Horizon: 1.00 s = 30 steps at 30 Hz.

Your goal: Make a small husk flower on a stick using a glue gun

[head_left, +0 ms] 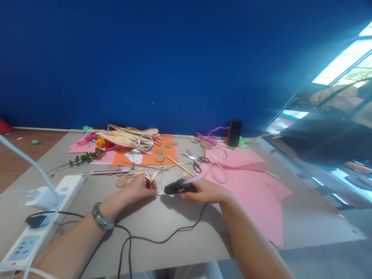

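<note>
My right hand (205, 190) is wrapped round a black hot glue gun (176, 187), with a pale glue stick (192, 179) poking out of its back. The gun's nozzle points left, close to the fingertips of my left hand (142, 188). Those fingers are pinched on a pale raffia strip (151, 177), whose curled ends stick up above them. Whether the nozzle touches the strip I cannot tell. From the gun a black cord (162, 242) loops over the grey table toward the left.
A white power strip (68, 190) with plugs and cables lies at the left. Scissors (196, 159), a utility knife (109, 171), wooden discs (159, 158), a raffia bundle (124, 135) and orange paper (139, 157) lie beyond my hands. Pink sheets (255, 201) cover the right; a phone (234, 133) leans at the wall.
</note>
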### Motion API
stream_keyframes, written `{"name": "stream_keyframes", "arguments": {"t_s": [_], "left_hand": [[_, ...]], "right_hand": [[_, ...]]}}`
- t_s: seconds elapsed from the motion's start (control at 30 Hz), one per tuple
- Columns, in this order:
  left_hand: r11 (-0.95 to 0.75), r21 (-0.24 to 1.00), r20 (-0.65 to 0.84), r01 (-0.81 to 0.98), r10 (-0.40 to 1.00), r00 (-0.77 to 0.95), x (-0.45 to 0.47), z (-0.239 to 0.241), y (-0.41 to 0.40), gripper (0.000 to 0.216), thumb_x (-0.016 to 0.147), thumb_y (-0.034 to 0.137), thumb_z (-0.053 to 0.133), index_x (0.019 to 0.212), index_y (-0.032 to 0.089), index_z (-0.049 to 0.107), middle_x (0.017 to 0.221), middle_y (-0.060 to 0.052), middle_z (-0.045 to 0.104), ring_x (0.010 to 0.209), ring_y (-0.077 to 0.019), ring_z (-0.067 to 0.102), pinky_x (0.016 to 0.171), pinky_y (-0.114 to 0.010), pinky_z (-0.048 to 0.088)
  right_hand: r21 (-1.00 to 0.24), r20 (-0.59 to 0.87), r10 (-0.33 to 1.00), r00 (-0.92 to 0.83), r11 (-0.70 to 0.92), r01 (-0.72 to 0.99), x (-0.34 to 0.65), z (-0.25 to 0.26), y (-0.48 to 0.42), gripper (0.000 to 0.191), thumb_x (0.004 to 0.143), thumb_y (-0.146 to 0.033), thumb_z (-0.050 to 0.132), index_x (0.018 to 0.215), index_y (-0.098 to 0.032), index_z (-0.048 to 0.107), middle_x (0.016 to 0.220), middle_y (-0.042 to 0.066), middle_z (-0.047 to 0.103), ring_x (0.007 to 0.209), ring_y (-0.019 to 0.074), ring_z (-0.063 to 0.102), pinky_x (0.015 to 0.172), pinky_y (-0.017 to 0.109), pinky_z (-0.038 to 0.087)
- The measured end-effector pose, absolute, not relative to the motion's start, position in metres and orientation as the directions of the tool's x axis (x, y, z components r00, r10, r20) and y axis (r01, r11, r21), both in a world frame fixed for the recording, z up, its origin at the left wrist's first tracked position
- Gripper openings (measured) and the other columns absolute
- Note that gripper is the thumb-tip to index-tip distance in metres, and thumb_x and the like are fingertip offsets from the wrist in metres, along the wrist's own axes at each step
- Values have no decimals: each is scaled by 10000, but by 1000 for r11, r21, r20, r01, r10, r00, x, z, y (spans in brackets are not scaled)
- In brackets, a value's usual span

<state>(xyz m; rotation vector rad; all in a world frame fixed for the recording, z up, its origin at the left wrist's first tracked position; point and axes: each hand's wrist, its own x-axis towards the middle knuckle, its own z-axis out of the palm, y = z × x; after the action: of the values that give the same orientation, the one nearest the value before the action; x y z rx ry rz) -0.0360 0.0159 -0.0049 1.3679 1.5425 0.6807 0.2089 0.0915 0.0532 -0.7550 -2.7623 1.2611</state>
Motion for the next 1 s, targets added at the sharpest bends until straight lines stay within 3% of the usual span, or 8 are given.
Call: {"name": "stream_keyframes", "arguments": {"t_s": [0.1,0.33,0.7,0.83,1.0], "left_hand": [[235,834,-282,499,959,19,-30,-10,15,60,603,170,604,543,170,614,463,29,518,449,-120,463,425,-230,277],[33,736,-115,676,990,77,-23,-19,12,147,612,163,572,695,161,694,577,3,628,545,-147,560,526,-237,372],[-4,708,-62,706,996,68,-20,-16,11,173,689,163,521,676,159,693,633,-47,683,618,-177,602,597,-264,403],[82,807,-102,585,995,0,-19,-21,13,140,707,214,542,667,152,661,598,-21,641,566,-154,557,539,-247,378],[281,931,-280,231,959,-40,-20,-17,17,184,672,319,633,677,135,648,504,33,535,453,-97,436,447,-217,292]], "right_hand": [[-725,-172,432,-885,553,410,210,53,92,246,860,-335,577,1013,-148,625,852,26,636,735,156,573,636,235,437],[-740,-169,438,-883,536,407,213,55,92,255,855,-333,588,1030,-150,619,847,24,629,721,147,556,614,227,426],[-739,-192,394,-899,545,397,217,56,94,269,856,-412,565,923,-152,560,805,14,557,724,150,540,629,238,417],[-748,-168,402,-900,542,382,219,55,95,253,847,-404,582,901,-160,548,801,12,558,719,148,536,621,234,413],[-725,-87,481,-873,570,387,218,55,94,207,836,-371,607,855,-177,536,761,-3,548,717,147,528,635,234,417]]}}
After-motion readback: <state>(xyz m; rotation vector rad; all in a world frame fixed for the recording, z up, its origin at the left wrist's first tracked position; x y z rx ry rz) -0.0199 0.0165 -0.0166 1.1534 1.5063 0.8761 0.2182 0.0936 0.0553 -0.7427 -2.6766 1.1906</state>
